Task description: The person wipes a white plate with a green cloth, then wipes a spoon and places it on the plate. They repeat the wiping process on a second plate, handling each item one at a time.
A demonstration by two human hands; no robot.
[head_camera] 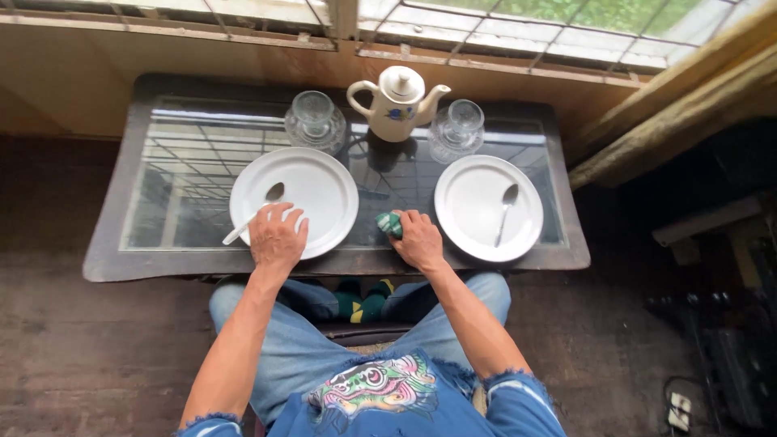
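A low table (105, 263) with a glass top and a dark frame is seen in the middle of the frame, under a window. Two white plates are set on it. The left plate (312, 182) is placed left of the middle, and the right plate (473, 214) is placed right of the middle.

The left hand (275, 236) is laid flat on the near edge of the left plate, with the fingers spread a little. Nothing is held in it. A spoon (252, 212) is laid on that plate, and its handle is touched by the fingertips or is just beside them; which one cannot be told.

The right hand (419, 239) is rested on the glass between the two plates. A small green cloth (389, 223) is bunched up and gripped in its fingers, and the cloth is pressed on the glass.

A second spoon (505, 209) is laid on the right plate, well apart from both hands.

At the top of the frame, a white teapot (396, 103) with a blue flower is set between two clear glasses. The left glass (314, 120) is turned upside down, and so is the right glass (456, 128).
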